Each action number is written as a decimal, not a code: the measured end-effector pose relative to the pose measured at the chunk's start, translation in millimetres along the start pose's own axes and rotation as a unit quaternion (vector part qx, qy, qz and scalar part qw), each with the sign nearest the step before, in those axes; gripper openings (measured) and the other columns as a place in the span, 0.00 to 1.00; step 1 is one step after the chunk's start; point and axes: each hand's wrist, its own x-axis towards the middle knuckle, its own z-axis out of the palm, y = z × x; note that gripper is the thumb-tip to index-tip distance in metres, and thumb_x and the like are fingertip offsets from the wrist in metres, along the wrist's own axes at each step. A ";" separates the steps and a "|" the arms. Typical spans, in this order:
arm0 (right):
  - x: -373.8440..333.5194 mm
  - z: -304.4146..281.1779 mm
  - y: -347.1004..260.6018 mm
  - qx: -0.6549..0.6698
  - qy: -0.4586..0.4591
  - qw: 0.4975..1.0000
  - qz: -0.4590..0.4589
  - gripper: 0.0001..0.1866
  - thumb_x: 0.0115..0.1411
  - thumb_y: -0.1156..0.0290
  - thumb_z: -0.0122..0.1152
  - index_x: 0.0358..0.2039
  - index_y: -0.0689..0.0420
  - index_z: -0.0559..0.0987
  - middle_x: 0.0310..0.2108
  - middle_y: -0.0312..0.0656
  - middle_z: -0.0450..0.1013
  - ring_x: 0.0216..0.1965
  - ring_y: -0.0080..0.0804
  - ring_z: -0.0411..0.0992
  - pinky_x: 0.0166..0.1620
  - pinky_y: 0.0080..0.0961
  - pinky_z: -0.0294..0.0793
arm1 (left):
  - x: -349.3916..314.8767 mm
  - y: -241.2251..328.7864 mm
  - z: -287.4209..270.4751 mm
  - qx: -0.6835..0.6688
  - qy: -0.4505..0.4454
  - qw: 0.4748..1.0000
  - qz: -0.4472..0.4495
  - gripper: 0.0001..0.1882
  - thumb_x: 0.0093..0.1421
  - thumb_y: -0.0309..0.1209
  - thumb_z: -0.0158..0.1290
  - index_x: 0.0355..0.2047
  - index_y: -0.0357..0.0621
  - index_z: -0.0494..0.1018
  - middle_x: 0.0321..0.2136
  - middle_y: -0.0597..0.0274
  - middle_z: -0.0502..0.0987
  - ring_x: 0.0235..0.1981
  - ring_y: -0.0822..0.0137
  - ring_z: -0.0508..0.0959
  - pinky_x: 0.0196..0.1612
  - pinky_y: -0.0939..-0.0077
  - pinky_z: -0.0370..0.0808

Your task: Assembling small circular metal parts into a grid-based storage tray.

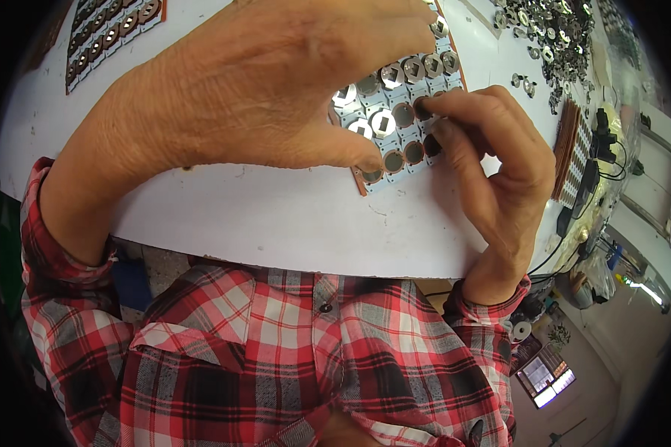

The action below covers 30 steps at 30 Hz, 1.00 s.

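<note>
A panel of small pale-blue circuit boards [397, 177] with brown edges lies on the white table in front of me. Shiny metal battery-holder clips [413, 70] sit on its upper rows and on part of the left side. Bare dark round pads [393, 160] show lower down. My left hand [253, 89] arches over the panel, thumb touching the lower left corner and fingers stretched across the far part, hiding much of it. At the panel's right side my right hand [499, 145] has thumb and forefinger drawn together over the pads. Anything between those fingertips is too small to make out.
Loose metal clips [559, 37] are heaped at the far right of the table [276, 216]. A stack of similar panels [572, 153] stands at the right edge, near black cables [602, 156]. Another panel fitted with clips [112, 33] lies far left.
</note>
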 end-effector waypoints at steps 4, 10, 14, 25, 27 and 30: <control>-3.1 6.6 -4.9 0.181 0.049 0.974 0.123 0.13 0.63 0.86 0.63 0.48 0.65 0.81 0.36 0.37 0.82 0.31 0.18 0.78 0.31 0.13 0.73 | 3.1 8.7 1.2 0.035 -0.001 0.999 0.012 0.41 0.55 0.48 0.69 0.57 0.26 0.69 0.56 0.33 0.71 0.62 0.41 0.70 0.60 0.39 0.67; -2.4 21.6 -6.2 0.185 0.062 0.974 0.115 0.11 0.63 0.86 0.65 0.46 0.68 0.81 0.36 0.39 0.82 0.33 0.20 0.79 0.35 0.13 0.77 | 1.8 8.8 3.6 0.113 -0.005 0.992 0.047 0.41 0.56 0.48 0.68 0.57 0.26 0.68 0.56 0.33 0.71 0.62 0.41 0.70 0.61 0.37 0.66; 1.2 19.5 -5.1 0.141 0.054 0.985 0.085 0.08 0.62 0.85 0.66 0.43 0.69 0.82 0.36 0.42 0.82 0.33 0.21 0.80 0.36 0.17 0.80 | 2.6 9.4 6.3 0.131 0.002 0.990 0.060 0.41 0.56 0.48 0.68 0.57 0.26 0.69 0.56 0.32 0.71 0.62 0.41 0.70 0.61 0.36 0.66; 1.6 20.2 -4.9 0.187 0.022 0.974 0.125 0.09 0.62 0.83 0.68 0.43 0.68 0.82 0.33 0.40 0.82 0.33 0.22 0.80 0.34 0.16 0.80 | 1.1 -23.7 21.8 0.167 0.084 0.969 0.162 0.41 0.54 0.45 0.69 0.57 0.24 0.68 0.55 0.31 0.72 0.62 0.41 0.70 0.61 0.38 0.66; 2.3 21.9 -8.1 0.274 0.092 0.945 0.152 0.09 0.63 0.82 0.68 0.44 0.67 0.82 0.33 0.39 0.82 0.32 0.19 0.79 0.31 0.13 0.76 | 3.1 -32.4 25.0 0.227 0.163 0.916 0.289 0.41 0.53 0.44 0.70 0.57 0.24 0.68 0.54 0.31 0.72 0.61 0.42 0.71 0.62 0.42 0.67; 4.6 25.0 -7.9 0.250 0.108 0.953 0.135 0.10 0.64 0.81 0.67 0.45 0.65 0.82 0.34 0.36 0.82 0.28 0.13 0.74 0.27 0.10 0.67 | 3.1 -11.3 -8.9 0.082 0.061 0.981 0.166 0.39 0.51 0.40 0.71 0.55 0.25 0.70 0.51 0.35 0.75 0.58 0.44 0.74 0.59 0.49 0.70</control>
